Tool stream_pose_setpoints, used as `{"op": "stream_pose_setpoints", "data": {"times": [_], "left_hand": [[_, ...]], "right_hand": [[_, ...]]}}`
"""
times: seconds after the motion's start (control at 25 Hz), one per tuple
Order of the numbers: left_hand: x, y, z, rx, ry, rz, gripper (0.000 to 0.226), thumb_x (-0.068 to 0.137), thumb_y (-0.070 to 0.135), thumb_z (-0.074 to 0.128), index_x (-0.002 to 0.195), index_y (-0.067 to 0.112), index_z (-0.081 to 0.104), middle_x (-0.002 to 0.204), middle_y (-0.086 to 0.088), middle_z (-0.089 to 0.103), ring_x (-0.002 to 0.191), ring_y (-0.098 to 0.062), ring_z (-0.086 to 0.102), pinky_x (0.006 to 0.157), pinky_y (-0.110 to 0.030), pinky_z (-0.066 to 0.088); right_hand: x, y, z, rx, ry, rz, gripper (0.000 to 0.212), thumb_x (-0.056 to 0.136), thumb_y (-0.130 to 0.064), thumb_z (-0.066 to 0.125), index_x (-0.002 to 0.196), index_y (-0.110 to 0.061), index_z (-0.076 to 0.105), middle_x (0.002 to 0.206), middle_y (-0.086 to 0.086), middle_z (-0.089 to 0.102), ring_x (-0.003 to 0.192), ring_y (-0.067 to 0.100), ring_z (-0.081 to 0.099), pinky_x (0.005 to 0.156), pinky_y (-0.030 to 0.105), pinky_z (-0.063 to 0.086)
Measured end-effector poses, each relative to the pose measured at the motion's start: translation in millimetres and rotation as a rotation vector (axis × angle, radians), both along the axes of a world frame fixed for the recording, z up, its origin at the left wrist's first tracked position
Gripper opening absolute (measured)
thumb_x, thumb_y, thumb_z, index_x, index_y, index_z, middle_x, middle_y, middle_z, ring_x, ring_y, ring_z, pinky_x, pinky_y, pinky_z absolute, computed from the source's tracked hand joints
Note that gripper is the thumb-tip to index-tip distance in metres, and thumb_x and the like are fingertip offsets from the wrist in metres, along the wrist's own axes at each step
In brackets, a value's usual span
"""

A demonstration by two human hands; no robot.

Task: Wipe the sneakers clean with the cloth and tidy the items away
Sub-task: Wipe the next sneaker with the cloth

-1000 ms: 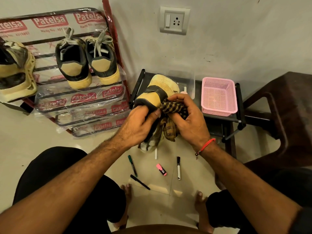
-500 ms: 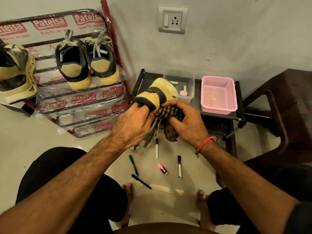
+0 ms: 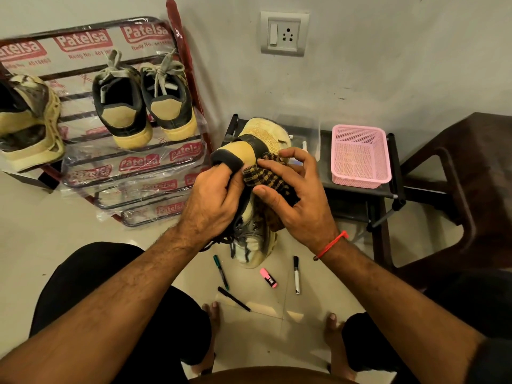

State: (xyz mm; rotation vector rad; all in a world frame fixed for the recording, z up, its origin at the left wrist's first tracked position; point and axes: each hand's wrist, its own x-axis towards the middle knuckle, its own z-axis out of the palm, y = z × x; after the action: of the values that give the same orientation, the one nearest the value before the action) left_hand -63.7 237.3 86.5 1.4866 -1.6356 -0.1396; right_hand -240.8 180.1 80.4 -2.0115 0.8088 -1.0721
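A tan and black sneaker (image 3: 257, 139) hangs heel-up in front of me. My left hand (image 3: 213, 203) grips it at the collar, with fingers inside the opening. My right hand (image 3: 293, 200) holds a brown checked cloth (image 3: 263, 176) and presses it against the sneaker's side near the heel. The sneaker's toe (image 3: 255, 253) points down at the floor. Its laces are partly hidden by my left hand. A matching pair of sneakers (image 3: 141, 106) stands on the wrapped shoe rack (image 3: 133, 167) at the left.
A third pale shoe (image 3: 27, 126) sits at the far left. A pink basket (image 3: 360, 156) rests on a low black stand (image 3: 388, 189); a clear box is behind the sneaker. Several markers (image 3: 296, 273) and a pink highlighter (image 3: 268, 277) lie on the floor. A brown chair (image 3: 476, 176) stands right.
The sneaker has tilted, its toe swinging lower over the floor markers. My right hand slid the cloth along the side near the heel, and its fingers spread out more.
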Motion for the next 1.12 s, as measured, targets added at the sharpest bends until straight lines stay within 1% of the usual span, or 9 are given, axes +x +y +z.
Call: {"op": "stream_pose_setpoints", "data": {"times": [0.08, 0.2, 0.28, 0.44, 0.56, 0.68, 0.8, 0.92, 1.12], "left_hand": [[-3, -1, -2, -0.021, 0.050, 0.020, 0.035, 0.104, 0.025, 0.046, 0.113, -0.003, 0.066, 0.097, 0.000, 0.067, 0.085, -0.002, 0.061, 0.080, -0.014, 0.051], [-6, -4, -4, 0.036, 0.173, 0.095, 0.028, 0.105, 0.029, 0.049, 0.105, 0.006, 0.066, 0.082, 0.010, 0.064, 0.074, 0.006, 0.061, 0.066, -0.014, 0.048], [-9, -6, -5, 0.063, 0.254, 0.137, 0.030, 0.104, 0.034, 0.047, 0.097, 0.009, 0.063, 0.074, 0.002, 0.064, 0.068, -0.004, 0.062, 0.059, -0.024, 0.049], [-13, -9, -3, 0.089, 0.358, 0.186, 0.053, 0.096, 0.056, 0.050, 0.097, 0.005, 0.066, 0.078, -0.015, 0.070, 0.071, -0.029, 0.068, 0.062, -0.050, 0.054], [-9, -12, 4, 0.033, 0.449, 0.207, 0.050, 0.089, 0.054, 0.066, 0.094, 0.004, 0.072, 0.081, -0.012, 0.074, 0.077, -0.030, 0.071, 0.068, -0.052, 0.058], [-7, -11, 12, -0.132, 0.368, 0.235, 0.037, 0.091, 0.036, 0.074, 0.078, 0.002, 0.069, 0.073, -0.014, 0.063, 0.069, -0.028, 0.061, 0.063, -0.044, 0.054], [-7, -8, 17, -0.224, 0.277, 0.248, 0.024, 0.088, 0.030, 0.077, 0.088, 0.006, 0.076, 0.082, -0.013, 0.063, 0.078, -0.020, 0.060, 0.068, -0.029, 0.053], [-3, -9, 15, -0.258, 0.200, 0.312, 0.028, 0.085, 0.033, 0.080, 0.087, 0.005, 0.077, 0.090, -0.017, 0.052, 0.087, -0.015, 0.048, 0.075, -0.029, 0.051], [1, -16, 12, -0.177, 0.237, 0.226, 0.030, 0.093, 0.036, 0.071, 0.091, 0.007, 0.070, 0.150, -0.008, 0.040, 0.129, -0.023, 0.051, 0.105, -0.036, 0.049]], "right_hand": [[3, 1, 1, -0.004, -0.020, -0.052, 0.037, 0.090, -0.031, 0.069, 0.125, -0.018, 0.066, 0.129, 0.009, 0.042, 0.118, 0.017, 0.051, 0.103, 0.018, 0.044], [1, -4, 4, -0.080, 0.032, -0.090, 0.036, 0.089, -0.017, 0.070, 0.124, -0.016, 0.067, 0.126, 0.008, 0.052, 0.117, 0.016, 0.053, 0.104, 0.022, 0.045], [-3, -9, 11, -0.112, 0.066, -0.124, 0.041, 0.089, -0.012, 0.070, 0.129, -0.016, 0.063, 0.126, 0.006, 0.057, 0.119, 0.016, 0.053, 0.105, 0.026, 0.045], [-6, -12, 19, -0.158, 0.121, -0.180, 0.043, 0.089, -0.014, 0.070, 0.130, -0.013, 0.060, 0.128, 0.005, 0.061, 0.121, 0.017, 0.054, 0.106, 0.030, 0.045], [-5, -8, 14, -0.100, 0.091, -0.174, 0.038, 0.089, -0.018, 0.071, 0.125, -0.013, 0.063, 0.123, 0.002, 0.060, 0.117, 0.011, 0.054, 0.104, 0.021, 0.044], [-1, -3, 11, -0.070, 0.090, -0.151, 0.039, 0.089, -0.019, 0.071, 0.126, -0.012, 0.061, 0.124, 0.003, 0.059, 0.118, 0.011, 0.053, 0.104, 0.018, 0.043], [1, -1, 13, -0.087, 0.084, -0.151, 0.040, 0.089, -0.019, 0.071, 0.126, -0.011, 0.062, 0.124, 0.004, 0.060, 0.118, 0.013, 0.053, 0.104, 0.019, 0.044], [1, -3, 13, -0.079, 0.079, -0.155, 0.039, 0.089, -0.020, 0.071, 0.126, -0.011, 0.062, 0.124, 0.003, 0.060, 0.117, 0.012, 0.054, 0.103, 0.019, 0.045], [2, -1, 11, -0.136, 0.105, -0.150, 0.039, 0.089, -0.017, 0.070, 0.127, -0.012, 0.063, 0.125, 0.005, 0.057, 0.118, 0.012, 0.052, 0.104, 0.011, 0.039]]}}
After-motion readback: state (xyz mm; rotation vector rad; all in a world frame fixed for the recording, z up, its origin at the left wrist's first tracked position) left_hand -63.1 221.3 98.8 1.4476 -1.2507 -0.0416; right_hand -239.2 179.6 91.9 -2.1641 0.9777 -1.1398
